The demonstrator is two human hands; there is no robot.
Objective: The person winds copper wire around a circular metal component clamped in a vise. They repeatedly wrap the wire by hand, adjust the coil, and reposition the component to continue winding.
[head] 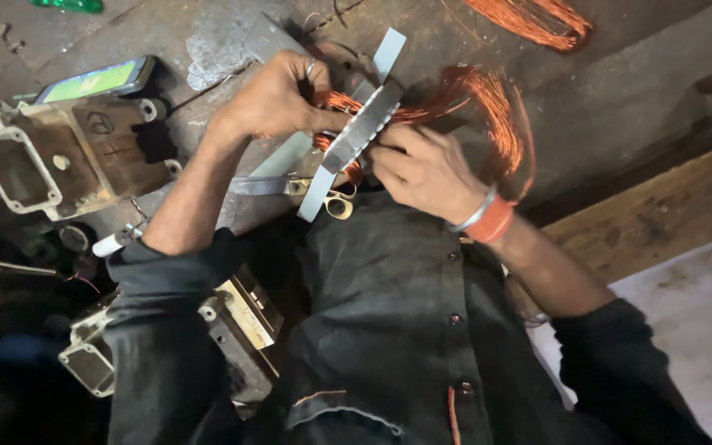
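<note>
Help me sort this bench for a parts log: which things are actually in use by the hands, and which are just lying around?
In use:
left hand
right hand
flat grey metal strip
bundle of orange copper wire

Lying about:
phone with lit green screen
grey cast metal housing
yellow-handled scissors
loose orange copper wire coil
green bottle

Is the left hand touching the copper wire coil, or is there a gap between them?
Touching. The head view shows the left hand with fingers closed on the copper wire coil beside the grey strip.
</note>
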